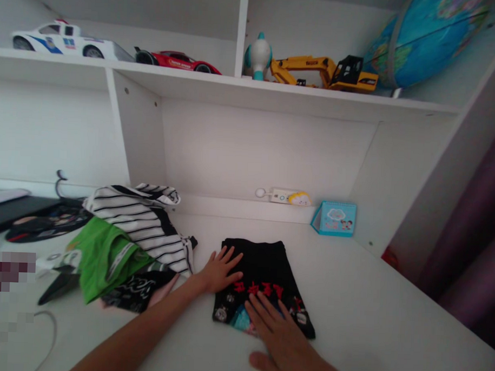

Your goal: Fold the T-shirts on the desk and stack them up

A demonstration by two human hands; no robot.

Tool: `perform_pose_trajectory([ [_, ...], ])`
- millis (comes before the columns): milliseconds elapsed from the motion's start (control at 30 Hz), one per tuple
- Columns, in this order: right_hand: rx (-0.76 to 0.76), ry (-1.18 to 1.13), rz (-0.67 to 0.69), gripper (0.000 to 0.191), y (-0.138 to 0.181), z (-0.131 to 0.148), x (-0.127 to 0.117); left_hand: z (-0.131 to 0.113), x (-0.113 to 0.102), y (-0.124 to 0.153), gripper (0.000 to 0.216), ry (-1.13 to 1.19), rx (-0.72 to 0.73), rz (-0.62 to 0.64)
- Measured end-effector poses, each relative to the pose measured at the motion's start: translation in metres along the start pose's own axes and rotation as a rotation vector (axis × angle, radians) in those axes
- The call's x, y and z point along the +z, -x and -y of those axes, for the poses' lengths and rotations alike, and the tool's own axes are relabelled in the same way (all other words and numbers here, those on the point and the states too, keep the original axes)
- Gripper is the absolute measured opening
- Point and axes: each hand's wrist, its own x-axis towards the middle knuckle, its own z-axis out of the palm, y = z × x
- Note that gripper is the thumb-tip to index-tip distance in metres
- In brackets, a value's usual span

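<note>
White shelving (265,148) stands beside a purple curtain (473,231)

A yellow toy excavator (349,75) and a globe (431,43) share a shelf (243,83).

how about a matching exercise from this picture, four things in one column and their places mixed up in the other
Things
1. black garment
2. green garment
3. toy excavator
4. desk calendar

Places
A. on the shelf, beside the globe
B. at the back of the white desk, near the wall socket strip
C. under the left hand and the right hand
D. in the pile with the striped garment

Pairs: 1-C, 2-D, 3-A, 4-B
</note>
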Motion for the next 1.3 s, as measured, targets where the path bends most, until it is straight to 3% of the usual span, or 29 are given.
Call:
perform_pose_trajectory([
  [100, 0.015, 0.065, -0.077, 0.06, -0.003, 0.0, -0.002, 0.003, 0.004, 0.0, 0.057, 0.033, 0.006, -0.066],
  [233, 0.087, 0.282, -0.252, 0.038, -0.007, 0.011, -0.003, 0.007, 0.004, 0.002, 0.049, 0.189, -0.057, -0.278],
  [367, 0.099, 0.458, -0.26, 0.031, -0.017, 0.021, 0.009, 0.011, 0.004, 0.002, 0.045, 0.367, -0.099, -0.47],
  [533, 0.206, 0.516, -0.248, 0.025, -0.034, 0.019, 0.01, 0.016, 0.009, -0.003, 0.042, 0.461, -0.094, -0.551],
  [733, 0.075, 0.549, -0.263, 0.037, -0.029, 0.017, -0.003, 0.017, 0.009, -0.004, 0.038, 0.572, -0.092, -0.645],
  [933, 0.01, 0.699, -0.203, 0.037, -0.037, 0.015, -0.005, 0.016, 0.004, -0.002, 0.035, 0.653, -0.154, -0.679],
  [1067, 0.055, 0.416, -0.171, 0.025, -0.045, 0.006, -0.024, 0.017, 0.003, 0.0, 0.038, 0.681, -0.231, -0.686],
  [1233, 0.237, -0.767, -0.206, 0.009, -0.051, -0.023, -0.058, 0.022, 0.007, -0.002, 0.037, 0.738, -0.258, -0.716],
  [1300, 0.271, -1.007, -0.235, 0.006, -0.055, -0.035, -0.069, 0.025, 0.01, -0.003, 0.036, 0.78, -0.274, -0.742],
])
